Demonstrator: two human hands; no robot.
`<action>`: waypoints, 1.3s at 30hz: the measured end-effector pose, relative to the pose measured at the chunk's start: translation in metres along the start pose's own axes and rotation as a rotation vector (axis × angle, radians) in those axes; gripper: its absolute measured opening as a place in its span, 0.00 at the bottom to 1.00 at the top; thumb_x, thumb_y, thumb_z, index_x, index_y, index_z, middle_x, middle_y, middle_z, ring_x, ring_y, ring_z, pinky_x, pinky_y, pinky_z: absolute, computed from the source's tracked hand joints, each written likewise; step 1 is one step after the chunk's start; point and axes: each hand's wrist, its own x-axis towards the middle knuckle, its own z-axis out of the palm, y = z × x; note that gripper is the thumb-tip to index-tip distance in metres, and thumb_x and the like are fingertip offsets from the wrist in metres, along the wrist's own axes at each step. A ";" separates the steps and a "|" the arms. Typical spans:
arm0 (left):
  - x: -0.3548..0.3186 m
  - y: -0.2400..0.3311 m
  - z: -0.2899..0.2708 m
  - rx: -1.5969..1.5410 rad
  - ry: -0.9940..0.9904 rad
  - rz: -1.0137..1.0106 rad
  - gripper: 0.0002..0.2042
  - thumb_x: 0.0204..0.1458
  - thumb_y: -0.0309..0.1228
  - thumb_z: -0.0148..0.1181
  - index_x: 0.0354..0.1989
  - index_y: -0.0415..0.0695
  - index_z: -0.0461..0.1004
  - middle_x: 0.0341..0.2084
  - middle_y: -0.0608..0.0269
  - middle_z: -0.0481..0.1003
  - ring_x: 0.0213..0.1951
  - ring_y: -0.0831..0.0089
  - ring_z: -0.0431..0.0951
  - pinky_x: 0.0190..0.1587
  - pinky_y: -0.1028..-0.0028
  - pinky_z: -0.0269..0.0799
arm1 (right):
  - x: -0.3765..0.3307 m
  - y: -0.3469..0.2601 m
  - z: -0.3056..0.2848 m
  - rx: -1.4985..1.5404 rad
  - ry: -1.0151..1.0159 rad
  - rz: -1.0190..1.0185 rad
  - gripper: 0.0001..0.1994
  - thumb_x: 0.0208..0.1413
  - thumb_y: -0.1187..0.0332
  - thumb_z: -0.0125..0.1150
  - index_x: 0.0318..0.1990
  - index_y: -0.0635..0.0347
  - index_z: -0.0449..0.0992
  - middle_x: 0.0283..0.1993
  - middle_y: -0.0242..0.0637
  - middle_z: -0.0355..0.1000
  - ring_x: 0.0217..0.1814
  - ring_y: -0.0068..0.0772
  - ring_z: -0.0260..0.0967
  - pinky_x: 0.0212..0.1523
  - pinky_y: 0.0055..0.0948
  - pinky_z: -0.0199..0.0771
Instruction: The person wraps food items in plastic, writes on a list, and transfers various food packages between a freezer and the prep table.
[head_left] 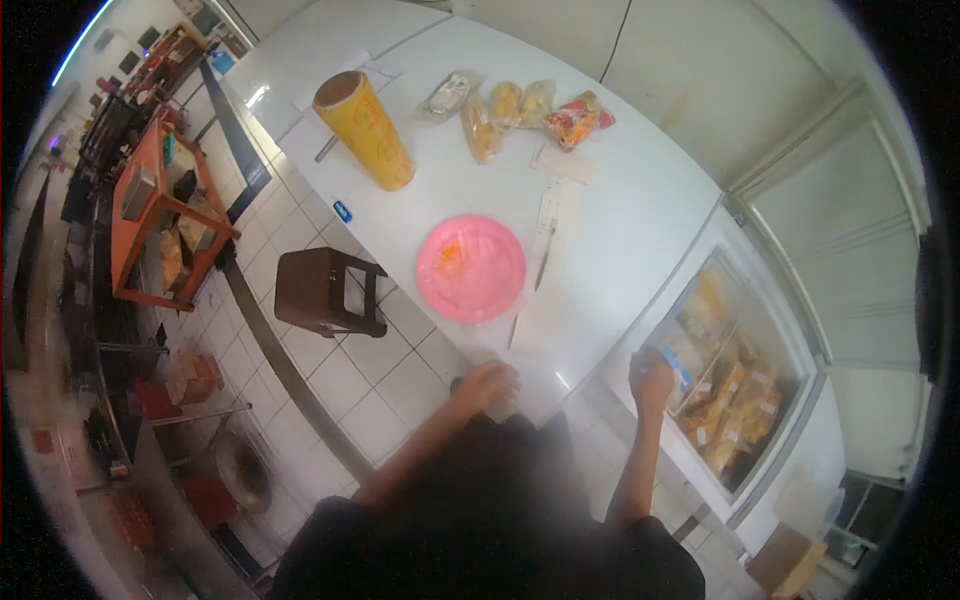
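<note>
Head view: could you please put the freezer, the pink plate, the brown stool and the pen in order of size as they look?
1. Freezer: largest.
2. Pink plate and brown stool: close in apparent size; the stool stands on the floor, seemingly farther away, so unranked.
3. Pen: smallest.

No wording or number is legible from where I stand. Reddish print runs over the yellow cylinder (370,138) on the table (620,240), too blurred to read. Small white labels (768,407) sit on packages (727,402) in the chest freezer (778,450), likewise illegible. The blue-and-white patch (679,369) beside the right hand (652,378) yields nothing readable.
</note>
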 end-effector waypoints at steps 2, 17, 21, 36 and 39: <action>-0.021 -0.002 -0.037 0.097 0.011 0.079 0.14 0.69 0.36 0.57 0.53 0.38 0.78 0.42 0.59 0.81 0.42 0.69 0.83 0.47 0.69 0.80 | -0.003 -0.040 -0.002 0.039 0.008 0.004 0.13 0.57 0.64 0.72 0.48 0.56 0.82 0.39 0.41 0.83 0.37 0.41 0.83 0.40 0.40 0.82; -0.048 0.073 -0.208 -0.279 0.629 0.164 0.10 0.67 0.36 0.58 0.42 0.42 0.77 0.27 0.67 0.73 0.28 0.77 0.74 0.32 0.76 0.70 | 0.143 -0.208 0.149 -0.114 -0.287 0.136 0.22 0.54 0.46 0.69 0.40 0.57 0.86 0.40 0.50 0.84 0.44 0.56 0.83 0.46 0.50 0.83; -0.009 0.110 -0.310 -0.056 0.648 0.292 0.10 0.67 0.36 0.59 0.43 0.42 0.77 0.28 0.67 0.75 0.28 0.77 0.74 0.32 0.75 0.71 | 0.155 -0.229 0.147 -0.244 -0.402 0.240 0.19 0.52 0.51 0.68 0.39 0.59 0.87 0.45 0.53 0.84 0.49 0.58 0.83 0.49 0.52 0.83; 0.178 0.361 -0.643 0.633 1.191 0.685 0.12 0.68 0.36 0.58 0.50 0.40 0.78 0.43 0.51 0.82 0.44 0.55 0.82 0.51 0.58 0.77 | 0.122 -0.184 0.123 -0.330 0.065 -0.100 0.12 0.61 0.66 0.56 0.31 0.66 0.76 0.28 0.51 0.77 0.28 0.49 0.75 0.33 0.45 0.77; 0.185 0.373 -0.636 0.677 1.000 0.748 0.12 0.67 0.32 0.60 0.53 0.39 0.77 0.43 0.55 0.80 0.44 0.64 0.80 0.51 0.65 0.76 | 0.118 -0.196 0.153 -0.325 0.192 0.349 0.11 0.59 0.64 0.60 0.33 0.63 0.78 0.36 0.52 0.79 0.40 0.62 0.76 0.43 0.54 0.77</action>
